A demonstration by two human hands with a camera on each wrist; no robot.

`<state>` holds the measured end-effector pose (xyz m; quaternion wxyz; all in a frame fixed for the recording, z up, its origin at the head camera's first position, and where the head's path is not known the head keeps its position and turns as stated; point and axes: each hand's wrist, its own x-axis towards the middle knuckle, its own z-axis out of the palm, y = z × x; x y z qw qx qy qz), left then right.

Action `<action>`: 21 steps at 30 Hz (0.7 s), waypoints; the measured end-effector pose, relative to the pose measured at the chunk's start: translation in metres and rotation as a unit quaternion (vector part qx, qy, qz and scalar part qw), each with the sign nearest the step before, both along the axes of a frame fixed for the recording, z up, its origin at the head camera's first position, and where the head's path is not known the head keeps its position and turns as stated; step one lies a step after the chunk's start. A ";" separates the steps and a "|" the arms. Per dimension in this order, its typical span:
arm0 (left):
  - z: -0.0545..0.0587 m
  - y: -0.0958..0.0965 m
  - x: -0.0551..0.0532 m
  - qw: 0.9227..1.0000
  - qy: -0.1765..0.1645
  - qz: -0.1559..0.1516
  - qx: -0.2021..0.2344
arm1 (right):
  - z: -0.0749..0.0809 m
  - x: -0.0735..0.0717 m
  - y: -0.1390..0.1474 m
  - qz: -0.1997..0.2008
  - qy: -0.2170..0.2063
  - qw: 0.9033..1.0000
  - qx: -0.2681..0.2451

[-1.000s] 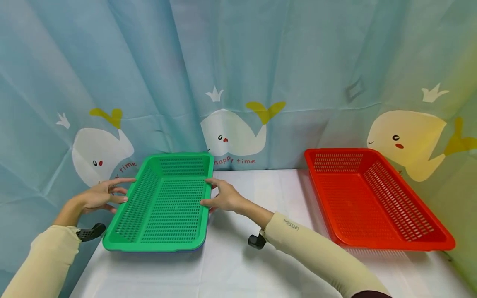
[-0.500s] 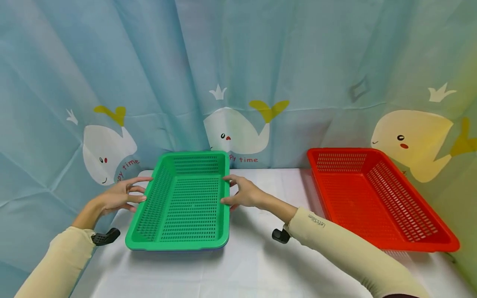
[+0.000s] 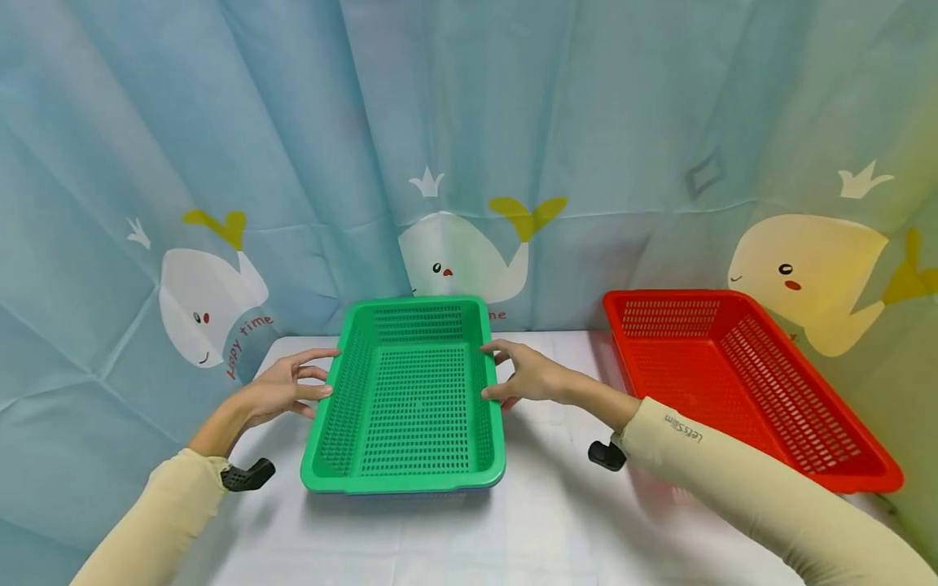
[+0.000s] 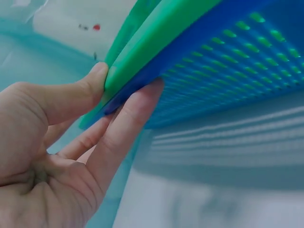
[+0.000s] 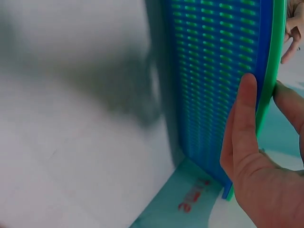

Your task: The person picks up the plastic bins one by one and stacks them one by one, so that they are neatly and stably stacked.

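Two-handed hold on nested baskets. Compared with half a second and a second ago, the green basket lies farther right, with both your hands alongside it; the gap to the red basket has narrowed, while the red one keeps its place. The shift suggests that you are moving the nested pair as one load, caught partway.

Your left hand pinches the left rim: in the left wrist view the thumb lies against the green edge and the fingers reach beneath, against the blue basket. Your right hand holds the opposite rim likewise, thumb on green, fingers against the blue slotted wall. Neither hand is released.

Containers: the green basket sits inside the blue one, whose wall shows green through its slots. From above, the green floor and walls are exposed. The pair is near the middle of the white tabletop, in front of the curtain; whether its base is lifted or touching, you cannot tell from these views. The red basket stands apart at right, its slotted floor and walls visible except where your right sleeve covers its near left part.
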<state>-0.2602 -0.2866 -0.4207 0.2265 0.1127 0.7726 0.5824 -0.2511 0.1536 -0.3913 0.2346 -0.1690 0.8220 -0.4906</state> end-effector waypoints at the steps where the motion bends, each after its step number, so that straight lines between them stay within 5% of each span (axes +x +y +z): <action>1: -0.002 0.004 -0.001 1.000 0.000 0.002 0.004 | 0.001 0.000 0.005 0.000 -0.003 1.000 0.000; 21: -0.019 0.098 -0.015 0.999 -0.010 -0.002 0.053 | 0.013 0.013 0.098 -0.017 -0.036 0.999 -0.006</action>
